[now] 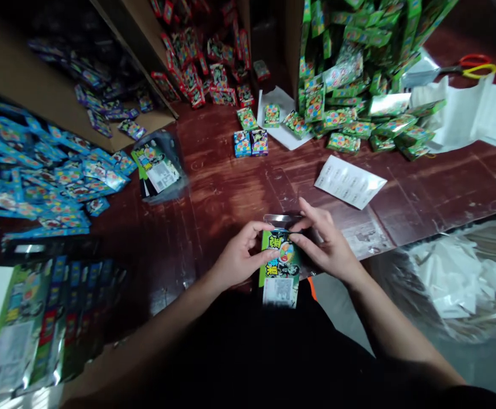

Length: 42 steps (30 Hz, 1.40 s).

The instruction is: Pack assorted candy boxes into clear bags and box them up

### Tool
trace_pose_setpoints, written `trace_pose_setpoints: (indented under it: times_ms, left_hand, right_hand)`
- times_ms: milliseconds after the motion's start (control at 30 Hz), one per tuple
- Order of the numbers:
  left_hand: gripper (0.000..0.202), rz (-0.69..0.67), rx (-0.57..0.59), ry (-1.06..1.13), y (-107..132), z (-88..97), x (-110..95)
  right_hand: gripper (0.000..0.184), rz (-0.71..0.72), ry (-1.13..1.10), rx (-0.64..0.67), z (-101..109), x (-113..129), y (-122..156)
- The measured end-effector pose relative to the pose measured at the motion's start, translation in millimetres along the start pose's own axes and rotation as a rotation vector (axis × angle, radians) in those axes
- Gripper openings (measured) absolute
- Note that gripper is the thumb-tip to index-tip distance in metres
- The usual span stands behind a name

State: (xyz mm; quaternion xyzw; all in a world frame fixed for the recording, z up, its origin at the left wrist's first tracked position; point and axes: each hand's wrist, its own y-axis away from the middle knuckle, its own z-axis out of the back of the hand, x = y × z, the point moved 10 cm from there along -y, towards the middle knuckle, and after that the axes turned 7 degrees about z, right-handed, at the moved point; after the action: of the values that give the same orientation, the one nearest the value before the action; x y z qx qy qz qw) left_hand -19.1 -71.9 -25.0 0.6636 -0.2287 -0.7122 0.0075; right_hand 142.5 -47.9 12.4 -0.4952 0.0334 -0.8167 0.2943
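Note:
Between my hands is a green printed packet (282, 261) with a colourful wheel picture and a white label at its lower end. A clear, shiny strip of plastic (282, 218) stands out at its top edge. My left hand (246, 253) is closed on the packet's left side, thumb on the front and fingers at the upper corner. At the top right corner, my right hand (322, 238) pinches the packet between thumb and finger, with another finger raised. The packet's back is hidden.
Small blue boxes (61, 182) are heaped at left, purple (103, 108) and red ones (220, 74) behind, green ones (345, 113) at back right. Also around are a sticker sheet (350, 182), scissors (471, 67), a stack of cards (158, 167), filled packs (35, 324) and a bag-lined bin (401, 284).

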Motion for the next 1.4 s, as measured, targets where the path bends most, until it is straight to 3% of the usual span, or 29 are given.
trace_pose_setpoints:
  times_ms: [100,233,433,600,733,967,1100,1200,1267,1400]
  left_hand:
    - [0.020,-0.064,-0.069,-0.077,1.3,8.4,-12.7]
    - [0.016,-0.082,-0.095,0.019,-3.2,8.1,-17.2]
    - [0.039,-0.002,-0.098,0.110,-11.5,3.9,-5.2]
    - [0.016,-0.007,-0.009,0.036,-15.2,2.2,-16.0]
    - [0.015,-0.008,-0.012,-0.057,-14.4,3.6,-24.2]
    - [0.009,0.049,-0.047,-0.145,-26.0,1.3,-42.3]
    - [0.014,0.046,0.030,-0.182,-28.5,-0.8,-46.2]
    - [0.019,0.036,0.126,-0.106,-24.1,-5.5,-37.8]
    - [0.021,0.023,0.123,-0.078,-22.3,-4.4,-32.4]
    - [0.016,0.007,0.100,-0.105,-22.8,-6.9,-29.2]
  right_hand:
    - [0.085,-0.032,0.035,-0.093,5.3,-3.6,12.4]
    - [0.082,-0.145,-0.027,-0.235,5.6,-14.7,32.5]
    - [0.077,-0.081,-0.018,-0.150,9.1,-7.9,30.5]
    - [0.087,-0.128,-0.210,-0.134,11.1,-13.3,26.3]
    - [0.086,-0.175,-0.304,-0.087,6.0,-7.8,22.0]
    - [0.093,-0.423,-0.474,-0.212,12.0,-13.5,9.4]
    - [0.097,-0.429,-0.500,-0.186,15.4,-13.8,10.8]
    - [0.086,-0.367,-0.459,-0.104,22.2,-9.6,17.3]
    - [0.072,-0.310,-0.394,-0.060,32.1,-5.0,17.8]
    - [0.021,-0.180,-0.180,0.072,46.8,13.3,-2.2]
